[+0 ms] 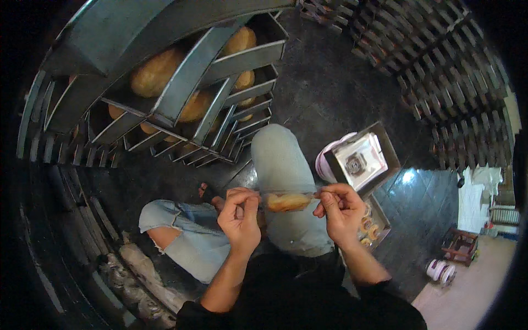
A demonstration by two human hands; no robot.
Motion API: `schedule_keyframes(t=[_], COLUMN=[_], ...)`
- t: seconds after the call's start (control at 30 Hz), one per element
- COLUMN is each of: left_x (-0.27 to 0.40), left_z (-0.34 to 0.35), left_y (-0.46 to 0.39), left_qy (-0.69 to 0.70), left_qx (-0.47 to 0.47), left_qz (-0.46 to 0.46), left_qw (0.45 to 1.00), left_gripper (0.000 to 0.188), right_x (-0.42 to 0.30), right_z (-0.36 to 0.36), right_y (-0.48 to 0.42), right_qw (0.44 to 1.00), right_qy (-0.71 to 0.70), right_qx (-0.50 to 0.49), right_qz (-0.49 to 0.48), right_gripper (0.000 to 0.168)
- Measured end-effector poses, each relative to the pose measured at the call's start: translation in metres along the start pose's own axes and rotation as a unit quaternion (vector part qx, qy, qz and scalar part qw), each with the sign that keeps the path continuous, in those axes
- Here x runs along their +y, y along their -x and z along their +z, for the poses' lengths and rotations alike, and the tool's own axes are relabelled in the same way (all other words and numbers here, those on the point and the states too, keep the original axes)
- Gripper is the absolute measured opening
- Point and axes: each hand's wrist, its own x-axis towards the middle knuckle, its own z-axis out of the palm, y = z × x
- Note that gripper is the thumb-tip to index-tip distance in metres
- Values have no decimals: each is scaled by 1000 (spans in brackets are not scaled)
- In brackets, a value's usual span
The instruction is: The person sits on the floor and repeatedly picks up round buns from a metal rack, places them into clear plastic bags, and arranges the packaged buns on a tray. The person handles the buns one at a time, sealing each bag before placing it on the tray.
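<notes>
Above my lap, a small browned baked item (288,202) hangs in a thin clear plastic bag between my hands. My left hand (240,214) pinches the bag at one side with thumb and fingers, and my right hand (339,208) pinches it at the other side. The exact grip on the film is blurred. Beyond my right hand, an open box (381,140) holds a stack of printed plastic bags (361,161). Partly behind my right wrist lies another box (384,222) with several ring-shaped baked pieces (369,229).
Metal racks (243,62) with loaves (159,72) stand at the upper left; stacked dark trays (433,53) are at the upper right. A white-and-purple bucket (326,161) stands under the bag box. A wooden stool (460,246) and another bucket (439,270) are at the right.
</notes>
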Motion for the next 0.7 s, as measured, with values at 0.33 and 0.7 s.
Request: schedule_keyframes(t=[0.33,0.7], left_x=[6,-30], left_z=[-1,1], left_y=[-19,29], left_qy=[-31,-144], left_qx=[-53,-79], left_qz=[-22,-49], left_qw=[998,985], left_gripper=[4,15], right_x=[-20,67], right_z=[-5,-65], right_y=[-12,41], right_qw=[994,991], right_qy=[94,131], right_qx=[44,17], right_qz=[39,-8], right_gripper=[13,21])
